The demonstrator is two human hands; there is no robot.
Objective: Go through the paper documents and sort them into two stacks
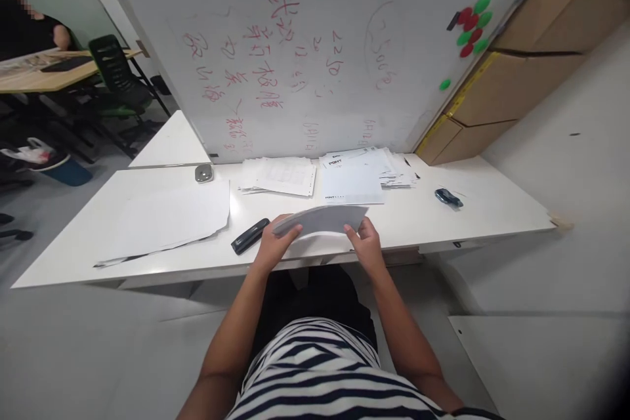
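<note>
Both of my hands grip a stack of white paper (pixel 322 218), curved upward in the middle, above the table's front edge. My left hand (pixel 276 241) is closed on its left end, the thumb on the near face. On the right end, my right hand (pixel 365 241) pinches the paper between thumb and fingers. A black stapler (pixel 250 236) lies on the table just left of my left hand. Beyond the held paper are printed sheets (pixel 352 184) with dark lettering and another pile of papers (pixel 285 176).
Large white sheets (pixel 167 220) cover the table's left part, with a small grey device (pixel 203 173) behind them. A dark blue object (pixel 448 197) lies at right. A whiteboard (pixel 335 98) with red writing stands at the back, beside cardboard boxes (pixel 531 85). Another person (pixel 29 29) sits far left.
</note>
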